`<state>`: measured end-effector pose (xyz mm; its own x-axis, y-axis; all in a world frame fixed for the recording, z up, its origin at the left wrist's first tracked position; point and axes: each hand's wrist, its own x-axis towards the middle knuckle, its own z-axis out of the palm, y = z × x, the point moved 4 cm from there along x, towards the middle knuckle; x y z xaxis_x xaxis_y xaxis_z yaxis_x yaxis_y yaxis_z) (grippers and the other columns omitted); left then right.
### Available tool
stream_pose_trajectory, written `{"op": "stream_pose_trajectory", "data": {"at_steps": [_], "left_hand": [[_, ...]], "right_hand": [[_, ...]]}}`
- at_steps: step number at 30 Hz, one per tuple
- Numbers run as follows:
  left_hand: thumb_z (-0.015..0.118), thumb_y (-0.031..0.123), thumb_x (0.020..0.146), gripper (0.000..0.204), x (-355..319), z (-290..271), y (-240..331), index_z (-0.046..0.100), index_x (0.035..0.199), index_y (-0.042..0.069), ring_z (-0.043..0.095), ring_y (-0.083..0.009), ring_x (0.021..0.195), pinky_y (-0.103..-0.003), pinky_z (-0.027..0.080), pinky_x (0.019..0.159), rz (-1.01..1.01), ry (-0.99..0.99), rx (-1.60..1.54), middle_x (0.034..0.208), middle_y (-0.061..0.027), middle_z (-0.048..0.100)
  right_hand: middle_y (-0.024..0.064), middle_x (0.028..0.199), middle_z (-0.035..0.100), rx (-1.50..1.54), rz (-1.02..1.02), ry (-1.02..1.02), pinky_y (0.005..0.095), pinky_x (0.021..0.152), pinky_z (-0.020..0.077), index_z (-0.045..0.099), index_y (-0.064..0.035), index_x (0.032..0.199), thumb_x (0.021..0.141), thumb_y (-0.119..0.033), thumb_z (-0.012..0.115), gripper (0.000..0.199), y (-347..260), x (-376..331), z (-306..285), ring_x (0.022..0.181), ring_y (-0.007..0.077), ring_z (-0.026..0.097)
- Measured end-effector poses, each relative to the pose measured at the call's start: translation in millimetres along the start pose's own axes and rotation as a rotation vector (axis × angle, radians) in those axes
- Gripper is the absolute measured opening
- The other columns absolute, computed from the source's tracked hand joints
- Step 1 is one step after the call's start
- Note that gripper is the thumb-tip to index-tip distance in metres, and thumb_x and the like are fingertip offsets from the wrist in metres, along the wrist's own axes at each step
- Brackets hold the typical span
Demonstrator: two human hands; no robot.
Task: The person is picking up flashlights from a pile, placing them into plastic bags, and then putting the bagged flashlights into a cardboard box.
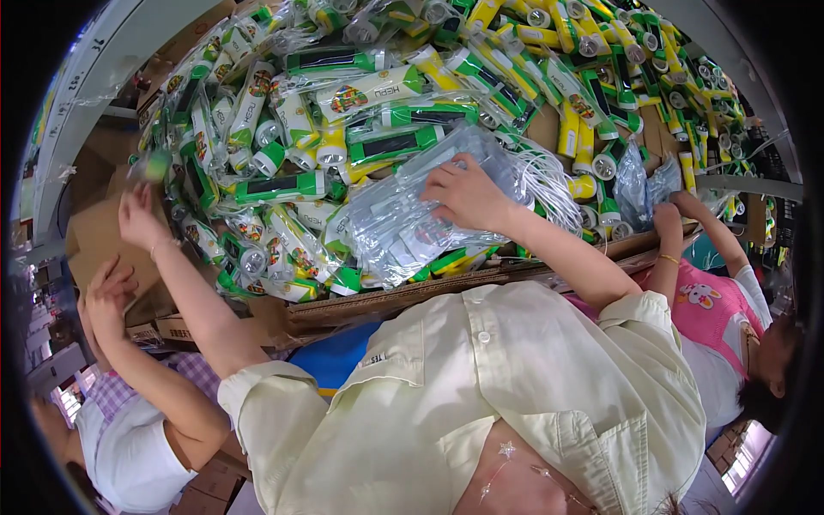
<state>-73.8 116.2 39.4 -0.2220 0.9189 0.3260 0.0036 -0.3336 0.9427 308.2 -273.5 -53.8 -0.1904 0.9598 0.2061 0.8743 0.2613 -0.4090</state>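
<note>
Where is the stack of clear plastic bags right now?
In the head view, centre: the stack of clear plastic bags lies on the green-and-yellow flashlights, under the right hand.

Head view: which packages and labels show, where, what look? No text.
Bagged flashlights: heaped across the table, green, yellow and white tubes in clear wrap.
Stack of clear bags: mid-pile under the right hand, flat, grey-silver.
Left hand: at the pile's left edge.
Cardboard box: far left, brown.

I see my wearer's pale yellow short-sleeved shirt (pixel 481 386), buttoned down the front with a small label near the placket. Just beyond its cuffs, both forearms are bare; the left wrist carries a thin bracelet (pixel 160 247).
</note>
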Motion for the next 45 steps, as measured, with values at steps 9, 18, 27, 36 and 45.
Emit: {"op": "stream_pose_trajectory", "data": {"at_steps": [9,18,27,36,45], "left_hand": [[0.071,0.012,0.074,0.033,-290.0,189.5,36.3,0.062,0.104,0.004,0.062,-0.0272,0.090,-0.034,0.047,0.080,0.137,-1.040,0.422,0.096,-0.0121,0.065],[0.065,0.017,0.077,0.016,-388.8,177.6,48.4,0.066,0.085,0.003,0.060,-0.0342,0.067,-0.039,0.047,0.060,0.056,-1.133,0.382,0.073,-0.0169,0.062],[0.067,0.016,0.078,0.010,-387.3,152.3,96.6,0.070,0.079,0.006,0.055,-0.0275,0.047,-0.033,0.041,0.046,0.272,-1.171,0.449,0.058,-0.0156,0.057],[0.069,0.015,0.077,0.010,-368.0,108.7,127.8,0.070,0.078,0.005,0.063,-0.0251,0.057,-0.031,0.046,0.052,0.404,-1.045,0.620,0.069,-0.0112,0.066],[0.067,0.013,0.079,0.012,-371.3,114.6,157.1,0.070,0.081,0.002,0.065,-0.0243,0.069,-0.030,0.049,0.062,0.348,-1.089,0.535,0.078,-0.0102,0.068]], "right_hand": [[-0.0029,0.086,0.057,-0.122,0.120,-0.022,0.0427,0.097,0.0318,0.061,-0.0165,0.083,0.069,-0.020,0.071,0.018,10.4,-6.1,8.7,0.094,0.0158,0.055],[0.0004,0.086,0.060,0.150,-0.003,0.278,0.0403,0.089,0.0424,0.061,-0.0130,0.083,0.074,-0.014,0.067,0.011,-6.8,-11.7,-42.1,0.082,0.0204,0.059],[0.0056,0.083,0.055,0.125,-0.288,0.157,0.0364,0.070,0.0477,0.063,-0.0105,0.088,0.070,-0.007,0.063,0.019,-50.9,-18.5,-85.8,0.079,0.0242,0.058],[0.0063,0.082,0.051,0.047,-0.165,0.054,0.0333,0.059,0.0495,0.061,-0.0106,0.092,0.067,0.000,0.058,0.027,-52.7,-44.8,-109.6,0.073,0.0226,0.059],[0.0073,0.087,0.048,0.009,-0.174,-0.055,0.0310,0.060,0.0501,0.058,-0.0055,0.090,0.068,-0.008,0.057,0.023,-80.3,-54.6,-105.0,0.080,0.0209,0.057]]}}
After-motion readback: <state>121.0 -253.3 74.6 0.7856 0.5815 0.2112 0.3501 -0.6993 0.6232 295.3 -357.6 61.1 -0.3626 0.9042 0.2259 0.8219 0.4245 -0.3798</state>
